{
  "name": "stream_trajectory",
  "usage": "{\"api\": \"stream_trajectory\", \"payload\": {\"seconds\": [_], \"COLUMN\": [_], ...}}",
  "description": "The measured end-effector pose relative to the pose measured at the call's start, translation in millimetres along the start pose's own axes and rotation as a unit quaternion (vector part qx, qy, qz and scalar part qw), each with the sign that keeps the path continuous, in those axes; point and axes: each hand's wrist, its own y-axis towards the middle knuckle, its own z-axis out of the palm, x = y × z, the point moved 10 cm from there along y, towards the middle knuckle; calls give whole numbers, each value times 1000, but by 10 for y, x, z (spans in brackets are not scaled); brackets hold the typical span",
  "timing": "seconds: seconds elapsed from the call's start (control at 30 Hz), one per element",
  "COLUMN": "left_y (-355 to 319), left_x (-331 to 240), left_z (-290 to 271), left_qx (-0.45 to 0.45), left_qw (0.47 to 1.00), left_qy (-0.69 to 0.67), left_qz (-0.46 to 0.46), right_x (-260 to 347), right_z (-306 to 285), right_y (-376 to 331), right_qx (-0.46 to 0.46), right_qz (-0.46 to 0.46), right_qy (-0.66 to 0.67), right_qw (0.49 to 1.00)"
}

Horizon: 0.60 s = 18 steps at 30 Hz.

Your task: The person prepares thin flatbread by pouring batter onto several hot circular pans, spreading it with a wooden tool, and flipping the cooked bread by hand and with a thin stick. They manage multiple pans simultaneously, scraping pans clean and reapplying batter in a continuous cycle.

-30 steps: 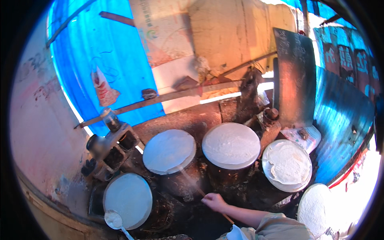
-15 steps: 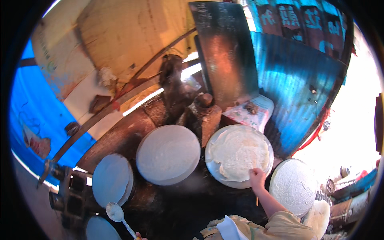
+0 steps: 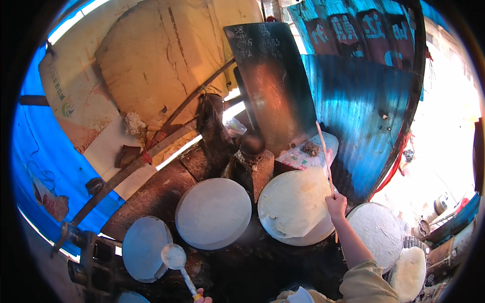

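A thin wooden stick (image 3: 323, 144) is grasped by the clenched fingers of the right hand (image 3: 336, 205), low on its length, so that a long reach is left towards between eleven and twelve o'clock and a short tail towards six. It is laid along the three o'clock edge of a pale flatbread (image 3: 297, 202), probably because the thin sheet is best supported along a line. The flatbread is spread on a round griddle (image 3: 323, 234), whose surface is left bare at five o'clock; whether the sheet's edge is over the stick cannot be told.

At about eight o'clock from that griddle, a ladle (image 3: 174, 256) is gripped at its yellow end by the left hand (image 3: 203, 298), only partly in view. Its whitened bowl is held out near the left griddle (image 3: 144, 245), presumably kept clear of the stick. A coated griddle (image 3: 376, 232) is set between three and four o'clock.
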Motion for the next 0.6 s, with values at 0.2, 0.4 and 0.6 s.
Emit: {"api": "stream_trajectory", "payload": {"seconds": [0.2,0.4,0.6], "left_y": [113,321,514], "left_x": [172,643,1270], "left_z": [-240,-272,-294], "left_qx": [-46,-16,9], "left_qw": [995,987,974], "left_qy": [68,108,109], "left_qz": [-49,-116,-199], "right_x": [689,70,-642], "right_z": [-207,-1998,-4735], "right_y": [-503,-676,-267], "right_qx": [92,28,-60], "right_qz": [32,69,-68], "right_qy": [262,189,-83], "right_qw": [960,979,992]}}
